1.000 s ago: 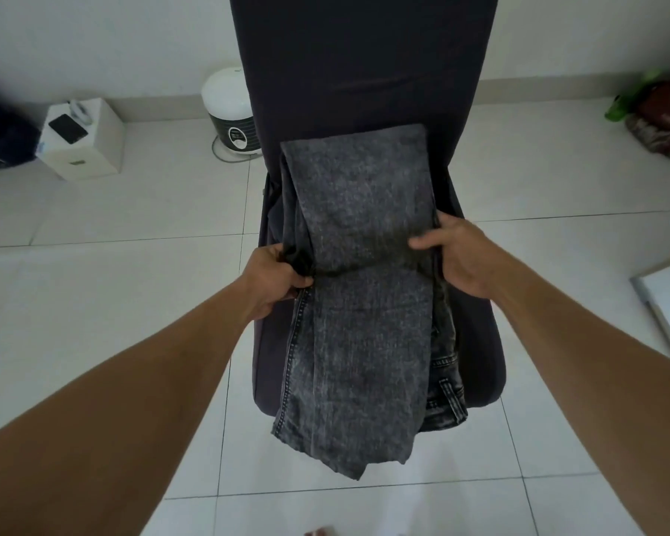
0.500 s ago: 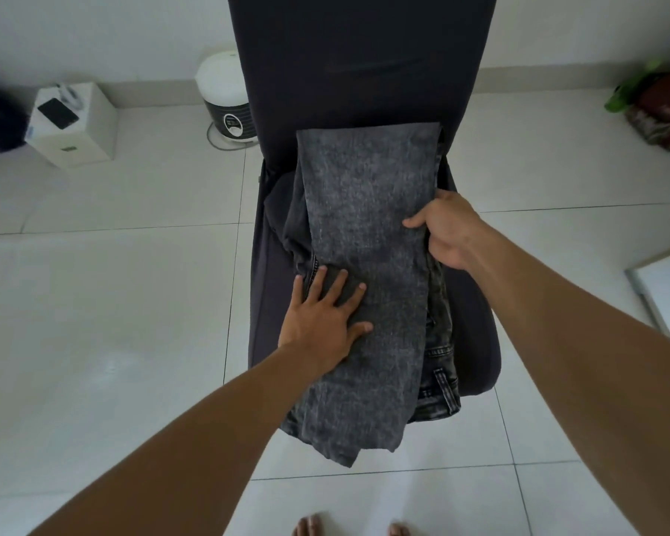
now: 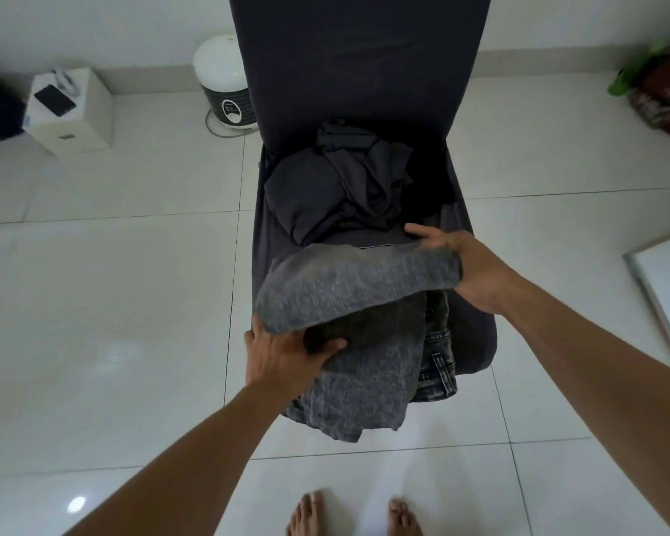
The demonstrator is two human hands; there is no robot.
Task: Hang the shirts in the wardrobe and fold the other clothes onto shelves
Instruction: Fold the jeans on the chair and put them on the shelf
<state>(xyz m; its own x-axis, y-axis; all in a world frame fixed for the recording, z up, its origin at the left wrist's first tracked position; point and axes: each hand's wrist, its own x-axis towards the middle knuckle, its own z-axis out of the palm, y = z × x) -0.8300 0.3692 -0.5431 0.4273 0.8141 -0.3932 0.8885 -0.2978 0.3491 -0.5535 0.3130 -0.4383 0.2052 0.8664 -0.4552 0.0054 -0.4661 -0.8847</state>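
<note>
Jeans [image 3: 364, 295] lie near-to-far; right hand [image 3: 469, 265] grips the far end folded nearward, left hand [image 3: 283, 361] under the fold, grip unseen

Domestic room, as I see it through the head camera. Glossy white floor tiles [image 3: 113, 303] meet a plain wall at a low skirting [image 3: 538, 61]. A fabric-covered chair [image 3: 356, 52] carries a heap of dark clothes [image 3: 345, 187] and grey jeans [image 3: 364, 288]. A rice cooker [image 3: 225, 87] and a white box [image 3: 78, 121] with a phone [image 3: 55, 100] on top stand on the floor by the wall. The person's feet [image 3: 306, 512] are bare.
</note>
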